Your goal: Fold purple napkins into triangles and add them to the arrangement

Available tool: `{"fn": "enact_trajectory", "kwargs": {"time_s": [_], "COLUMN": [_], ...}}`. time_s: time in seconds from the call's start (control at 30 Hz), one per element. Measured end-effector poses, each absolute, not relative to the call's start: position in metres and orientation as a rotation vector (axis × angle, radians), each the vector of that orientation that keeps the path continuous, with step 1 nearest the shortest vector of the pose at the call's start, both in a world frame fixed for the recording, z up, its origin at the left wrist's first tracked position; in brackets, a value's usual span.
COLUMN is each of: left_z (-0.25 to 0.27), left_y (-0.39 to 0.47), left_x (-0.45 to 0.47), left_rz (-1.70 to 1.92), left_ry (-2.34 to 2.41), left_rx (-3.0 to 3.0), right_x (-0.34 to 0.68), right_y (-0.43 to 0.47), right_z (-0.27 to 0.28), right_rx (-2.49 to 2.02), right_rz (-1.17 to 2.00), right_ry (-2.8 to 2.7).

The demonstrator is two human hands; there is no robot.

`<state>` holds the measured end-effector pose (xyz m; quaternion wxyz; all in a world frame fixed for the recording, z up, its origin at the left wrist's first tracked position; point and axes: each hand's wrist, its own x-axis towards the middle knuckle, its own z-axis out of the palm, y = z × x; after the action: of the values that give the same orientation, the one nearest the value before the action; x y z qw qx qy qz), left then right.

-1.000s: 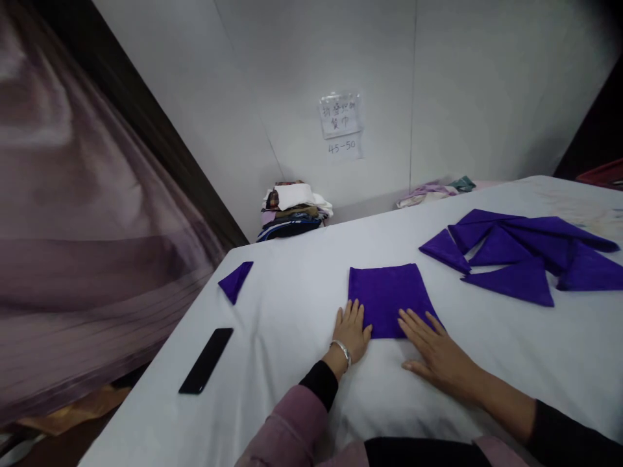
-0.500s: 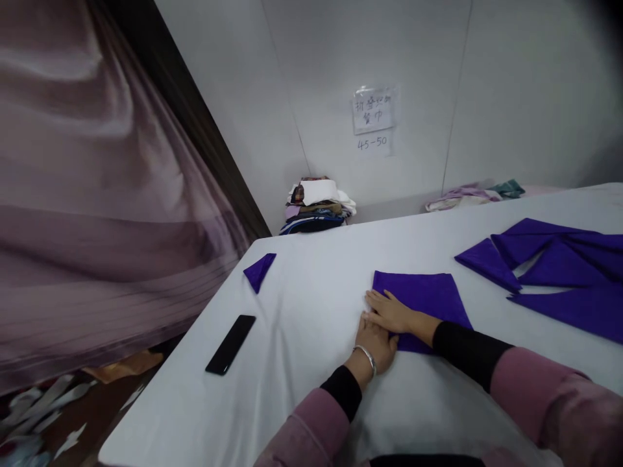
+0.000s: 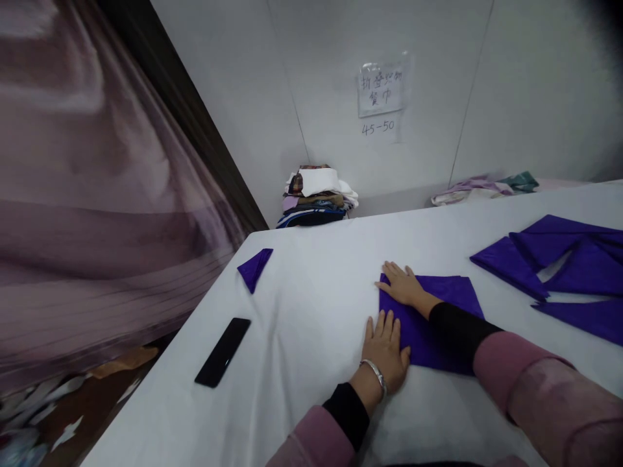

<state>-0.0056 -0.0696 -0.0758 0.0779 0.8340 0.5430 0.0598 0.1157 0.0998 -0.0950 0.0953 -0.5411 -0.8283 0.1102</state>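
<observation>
A purple cloth napkin [image 3: 438, 344], folded to a rough square, lies flat on the white-covered table [image 3: 321, 279]. My left hand [image 3: 386, 350], with a silver bracelet at the wrist, rests at the napkin's near left corner, palm down and fingers stretched out. Over the far left corner, my right hand [image 3: 402, 285] lies flat with its fingers spread. Neither hand grips anything. My right forearm crosses above the napkin and hides part of it.
Several folded purple napkins [image 3: 579, 259] lie to the right. A small folded purple piece [image 3: 255, 269] and a black phone [image 3: 222, 352] are on the left. Behind the table stand a pile of folded clothes [image 3: 316, 194] and other fabrics [image 3: 479, 188]. A pink curtain [image 3: 111, 214] hangs at left.
My hands, which were together at the napkin's left edge, are now apart. The right has slid to the far left corner, the left stays at the near one. The view has shifted slightly.
</observation>
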Motion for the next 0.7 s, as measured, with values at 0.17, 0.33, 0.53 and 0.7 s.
{"fn": "enact_trajectory", "kwargs": {"time_s": [0.17, 0.33, 0.53, 0.7], "left_z": [-0.075, -0.076, -0.076, -0.073], "left_y": [-0.070, -0.069, -0.071, -0.071], "left_x": [-0.006, -0.006, -0.006, -0.006], "left_rz": [0.195, 0.201, 0.173, 0.193], "left_ry": [1.625, 1.623, 1.647, 1.622], "left_rx": [2.493, 2.496, 2.558, 2.552], "right_x": [0.137, 0.157, 0.132, 0.117], "right_y": [0.127, 0.129, 0.122, 0.123], "right_z": [-0.091, -0.079, -0.078, -0.077], "right_rx": [-1.540, -1.443, -1.334, -1.326], "right_rz": [0.624, 0.656, 0.604, 0.543], "right_ry": [-2.302, -2.322, -2.441, -2.489]}}
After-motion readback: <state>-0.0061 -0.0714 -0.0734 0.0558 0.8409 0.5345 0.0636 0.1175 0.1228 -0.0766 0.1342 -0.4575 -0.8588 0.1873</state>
